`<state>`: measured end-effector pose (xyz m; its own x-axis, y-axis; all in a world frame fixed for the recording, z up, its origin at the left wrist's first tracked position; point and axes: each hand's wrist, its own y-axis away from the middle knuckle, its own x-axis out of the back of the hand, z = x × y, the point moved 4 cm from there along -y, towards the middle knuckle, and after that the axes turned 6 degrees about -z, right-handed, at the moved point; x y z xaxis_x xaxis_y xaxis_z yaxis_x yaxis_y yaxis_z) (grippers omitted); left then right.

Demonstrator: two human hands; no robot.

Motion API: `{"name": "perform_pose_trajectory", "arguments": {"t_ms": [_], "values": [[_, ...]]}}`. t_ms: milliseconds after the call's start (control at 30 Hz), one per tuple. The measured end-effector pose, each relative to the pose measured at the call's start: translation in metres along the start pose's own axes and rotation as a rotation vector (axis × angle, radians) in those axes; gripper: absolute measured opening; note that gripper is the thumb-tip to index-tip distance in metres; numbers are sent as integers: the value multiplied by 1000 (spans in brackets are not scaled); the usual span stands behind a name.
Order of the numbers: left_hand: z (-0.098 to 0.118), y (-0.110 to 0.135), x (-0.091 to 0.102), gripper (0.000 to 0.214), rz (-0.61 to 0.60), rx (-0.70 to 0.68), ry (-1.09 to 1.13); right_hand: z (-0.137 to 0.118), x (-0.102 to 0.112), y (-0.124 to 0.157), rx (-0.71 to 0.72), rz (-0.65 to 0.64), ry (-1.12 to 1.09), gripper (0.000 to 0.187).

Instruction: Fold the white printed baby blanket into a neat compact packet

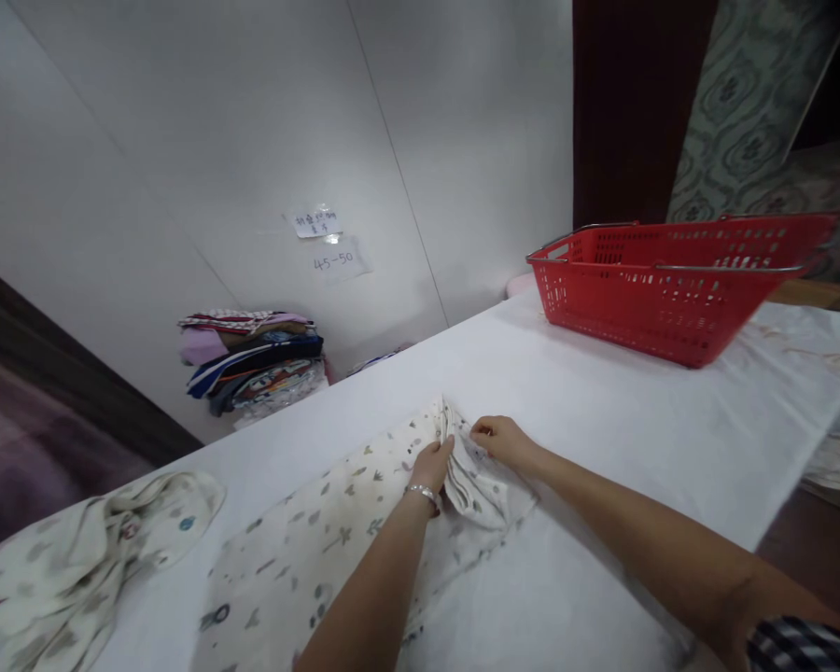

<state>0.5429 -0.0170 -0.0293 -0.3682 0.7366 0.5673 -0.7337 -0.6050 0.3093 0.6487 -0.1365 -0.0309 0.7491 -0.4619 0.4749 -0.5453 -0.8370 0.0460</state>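
Observation:
A cream cloth (343, 504) printed with small plant-like and round figures lies spread on the white-covered table. Its far right part is gathered into several layered folds. My left hand (432, 469), with a silvery bracelet on the wrist, is closed around the edge of those folds, thumb on top. Just to the right, my right hand (502, 439) has its fingers curled together in a pinch at the cloth's edge; the fingertips are partly hidden. A second cream printed cloth (161, 523) lies crumpled at the table's left side.
A red plastic basket (630, 313) with metal handles stands on the white table (532, 373) at the far right. Beyond the far edge is a stack of folded clothes (256, 359) against the grey wall, below two paper labels (337, 259).

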Motion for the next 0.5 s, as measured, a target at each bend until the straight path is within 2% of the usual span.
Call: {"name": "perform_pose_trajectory", "arguments": {"t_ms": [67, 133, 267, 400, 500], "values": [[2, 1, 1, 38, 3, 2, -30, -2, -11, 2, -68, -104, -218, 25], [2, 1, 2, 39, 12, 8, -57, -3, -18, 4, -101, -146, -291, 35], [2, 0, 2, 35, 24, 18, -75, -1, -17, 3, -47, -42, -127, 48], [-3, -1, 3, 32, 40, 34, -50, 5, -12, 1, -94, -70, -58, 43], [-5, -1, 5, 31, 49, 39, -13, 7, -4, 3, -127, -72, 37, 52]]}}
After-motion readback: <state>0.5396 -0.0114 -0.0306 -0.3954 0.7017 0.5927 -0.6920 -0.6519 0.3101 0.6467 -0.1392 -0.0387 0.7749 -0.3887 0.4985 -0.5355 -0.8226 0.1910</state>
